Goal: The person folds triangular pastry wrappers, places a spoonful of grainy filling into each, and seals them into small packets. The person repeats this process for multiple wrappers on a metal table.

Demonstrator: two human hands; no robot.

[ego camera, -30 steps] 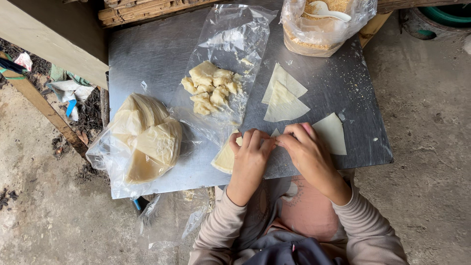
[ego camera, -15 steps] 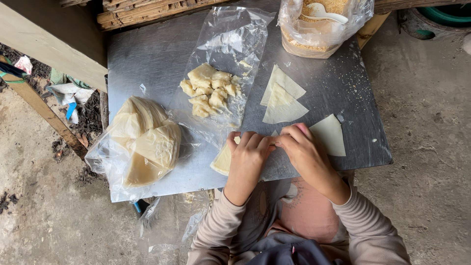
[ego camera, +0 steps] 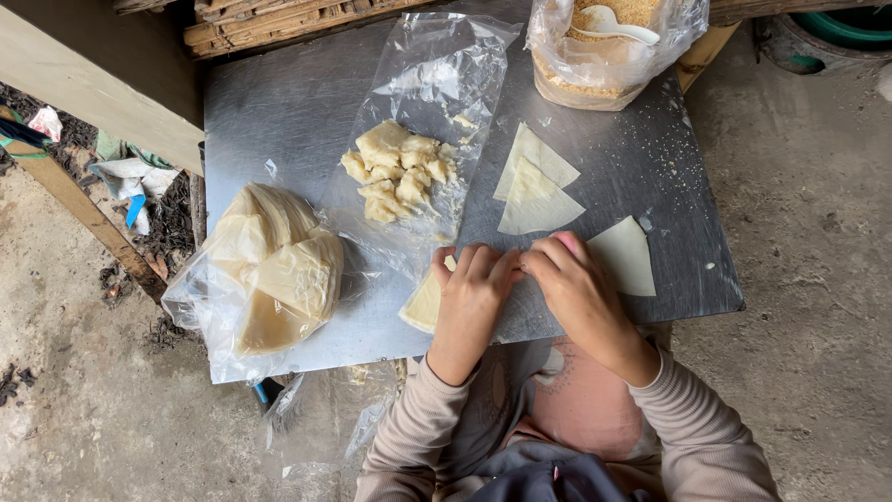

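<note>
Both hands meet at the near edge of the metal table [ego camera: 279,121]. The left hand [ego camera: 472,293] lies curled on a pale wrapper [ego camera: 423,302], which sticks out to its left. The right hand [ego camera: 571,284] touches it fingertip to fingertip, fingers bent; what they pinch is hidden. Another wrapper [ego camera: 627,256] lies just right.

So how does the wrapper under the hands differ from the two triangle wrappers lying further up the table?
The wrapper under the hands is mostly covered by the left hand and right hand, with only one corner showing; the two triangle wrappers lie untouched and fully visible. It sits at the near edge of the metal table; the pair lies mid-table, overlapping. It looks yellower, the pair paler. All are thin, flat dough pieces.
</note>
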